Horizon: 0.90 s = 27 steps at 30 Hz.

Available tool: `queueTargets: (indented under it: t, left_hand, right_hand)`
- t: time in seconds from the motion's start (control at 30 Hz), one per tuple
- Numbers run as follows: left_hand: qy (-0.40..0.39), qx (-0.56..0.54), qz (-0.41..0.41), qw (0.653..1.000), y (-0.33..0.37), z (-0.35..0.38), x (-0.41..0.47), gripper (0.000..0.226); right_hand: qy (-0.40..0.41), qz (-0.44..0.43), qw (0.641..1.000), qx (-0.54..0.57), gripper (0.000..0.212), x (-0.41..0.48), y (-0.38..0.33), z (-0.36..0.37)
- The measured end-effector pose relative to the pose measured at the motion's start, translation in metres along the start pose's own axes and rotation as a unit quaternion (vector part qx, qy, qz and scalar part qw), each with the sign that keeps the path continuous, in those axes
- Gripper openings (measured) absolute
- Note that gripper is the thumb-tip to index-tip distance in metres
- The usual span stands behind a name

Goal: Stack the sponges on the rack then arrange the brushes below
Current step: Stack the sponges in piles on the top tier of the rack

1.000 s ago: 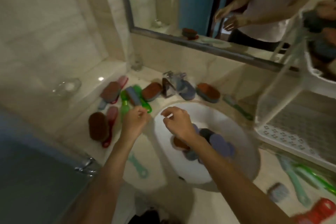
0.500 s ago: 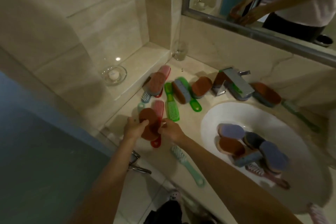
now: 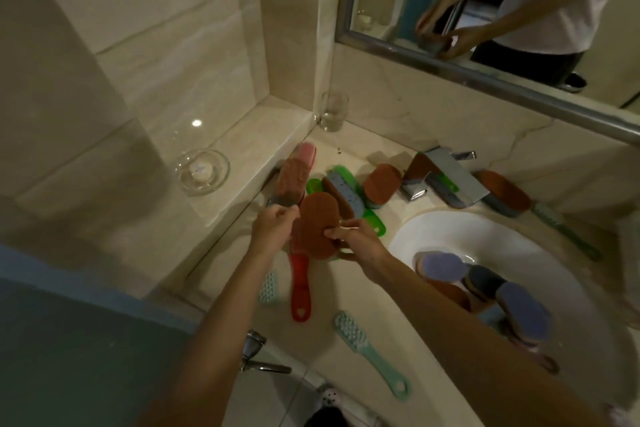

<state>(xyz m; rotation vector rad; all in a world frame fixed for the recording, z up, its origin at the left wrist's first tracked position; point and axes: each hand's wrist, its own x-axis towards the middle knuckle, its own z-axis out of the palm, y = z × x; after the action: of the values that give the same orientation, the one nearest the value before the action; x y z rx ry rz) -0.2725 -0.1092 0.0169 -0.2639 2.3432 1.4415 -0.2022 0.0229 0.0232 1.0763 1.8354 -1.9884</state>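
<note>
Change: half a second ago both hands had just reached the sponge lying on the red brush; they now grip it by its two long edges, and it sits tilted.
Left hand (image 3: 273, 229): fingers curled round the left edge of the brown oval sponge (image 3: 317, 229).
Right hand (image 3: 360, 246): thumb and fingertips pinch the sponge's right edge.
Sponge position: between the hands, over the head of the red plastic long-handled brush (image 3: 300, 288); whether they touch cannot be told.
Bench (image 3: 346, 288): pale marble. A mint-green brush (image 3: 367, 354) lies near its front edge.
Behind the hands: green translucent brushes (image 3: 374, 222), a blue-grey sponge (image 3: 346, 194) and a second brown sponge (image 3: 381, 185), lying close together.
White round basin (image 3: 485, 229): to the right, holding two purple-topped sponges (image 3: 440, 265) and a dark one between them.
Chrome tap (image 3: 440, 173): behind the basin.
Tiled ledge (image 3: 242, 135): to the left, carrying a clear glass dish (image 3: 202, 170); a glass tumbler (image 3: 333, 111) stands in the corner.
</note>
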Motion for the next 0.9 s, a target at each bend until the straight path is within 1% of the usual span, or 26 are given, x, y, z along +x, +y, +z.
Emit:
queueTargets:
  t: [0.07, 0.13, 0.2, 0.27, 0.3, 0.37, 0.47, 0.5, 0.53, 0.63, 0.7, 0.77, 0.83, 0.9]
  left_hand:
    - [0.056, 0.095, 0.047, 0.993, 0.013, 0.006, 0.017, 0.027]
    - [0.088, 0.167, 0.077, 0.979, 0.022, 0.014, 0.034, 0.04]
    - [0.073, 0.243, 0.071, 0.965, 0.027, 0.022, 0.049, 0.063]
    - [0.044, 0.288, 0.065, 0.954, 0.028, 0.031, 0.061, 0.081]
    - [0.04, 0.299, 0.066, 0.951, 0.027, 0.034, 0.065, 0.084]
    - [0.056, 0.329, 0.07, 0.94, 0.026, 0.037, 0.072, 0.085]
    - [0.09, 0.338, 0.059, 0.935, 0.029, 0.035, 0.079, 0.085]
    - [0.104, 0.317, 0.055, 0.941, 0.032, 0.033, 0.08, 0.086]
    - [0.118, 0.274, 0.049, 0.953, 0.036, 0.031, 0.079, 0.085]
    - [0.126, 0.09, 0.037, 0.987, 0.053, 0.023, 0.064, 0.071]
    - [0.077, -0.026, 0.019, 0.996, 0.064, 0.019, 0.049, 0.062]
    - [0.01, -0.117, 0.004, 0.993, 0.074, 0.019, 0.036, 0.062]
    - [-0.037, -0.152, 0.009, 0.988, 0.093, 0.024, 0.018, 0.067]
    - [-0.074, -0.164, 0.038, 0.983, 0.117, 0.034, -0.003, 0.075]
  right_hand:
    - [0.028, -0.008, 0.999, 0.024, 0.042, 0.008, -0.006, -0.01]
    - [0.038, -0.007, 0.999, 0.037, 0.05, 0.015, -0.012, -0.02]
    - [0.039, -0.004, 0.999, 0.037, 0.049, 0.02, -0.018, -0.028]
    - [0.044, -0.001, 0.999, 0.032, 0.042, 0.024, -0.023, -0.034]
    - [0.045, 0.0, 0.998, 0.034, 0.038, 0.026, -0.025, -0.036]
    - [0.047, -0.001, 0.998, 0.044, 0.034, 0.028, -0.027, -0.042]
    - [0.051, -0.001, 0.998, 0.038, 0.034, 0.028, -0.028, -0.053]
    - [0.053, -0.002, 0.998, 0.033, 0.035, 0.028, -0.029, -0.057]
    - [0.056, -0.004, 0.998, 0.033, 0.036, 0.028, -0.029, -0.062]
    - [0.074, -0.016, 0.995, 0.058, 0.036, 0.024, -0.034, -0.075]
    - [0.089, -0.031, 0.992, 0.088, 0.031, 0.02, -0.039, -0.083]
    - [0.091, -0.053, 0.989, 0.106, 0.025, 0.012, -0.048, -0.093]
    - [0.097, -0.08, 0.986, 0.113, 0.019, 0.001, -0.06, -0.103]
    - [0.117, -0.11, 0.98, 0.121, 0.016, -0.013, -0.074, -0.117]
